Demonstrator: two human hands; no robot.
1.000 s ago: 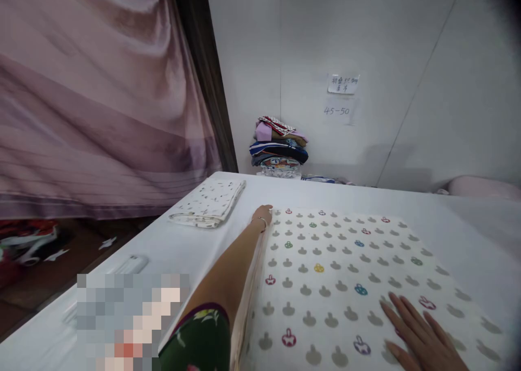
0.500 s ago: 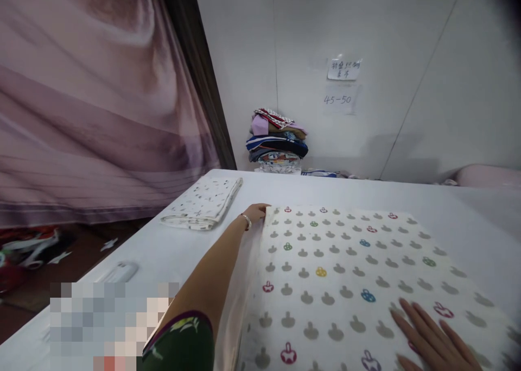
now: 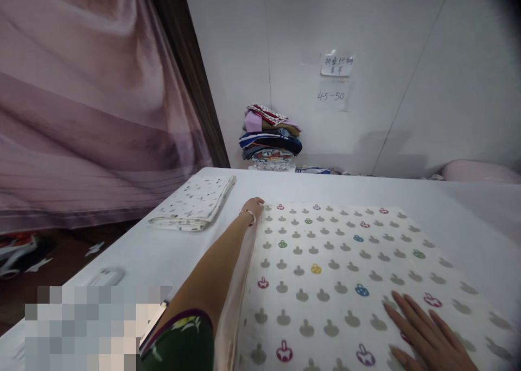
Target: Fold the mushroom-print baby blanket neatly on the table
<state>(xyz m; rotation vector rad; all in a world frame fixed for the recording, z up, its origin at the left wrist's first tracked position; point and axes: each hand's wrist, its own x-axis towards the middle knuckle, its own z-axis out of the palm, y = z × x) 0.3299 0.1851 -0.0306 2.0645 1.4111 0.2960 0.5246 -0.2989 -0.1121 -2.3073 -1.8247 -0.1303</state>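
Observation:
A cream cloth (image 3: 334,289) printed with grey and coloured mushroom shapes lies spread on the white table in front of me. At its far left corner, my left hand (image 3: 253,205) is closed, with the fingertips pinching the cloth's edge. A bracelet (image 3: 248,217) circles that wrist. Near the cloth's right side, my right hand (image 3: 427,330) rests palm down with its fingers stretched and apart. A folded white cloth with small dark prints (image 3: 191,202) lies to the left of my left hand.
The white table (image 3: 134,246) carries a pale, phone-like object (image 3: 106,276) on its left. A stack of folded fabrics (image 3: 272,134) rises behind the far edge. Paper notes (image 3: 337,65) hang on the wall. A pink curtain (image 3: 89,99) drapes at left; the lower left is pixelated.
The view has shifted slightly, so most things appear a little further left. Both hands keep their places on the mushroom-print cloth.

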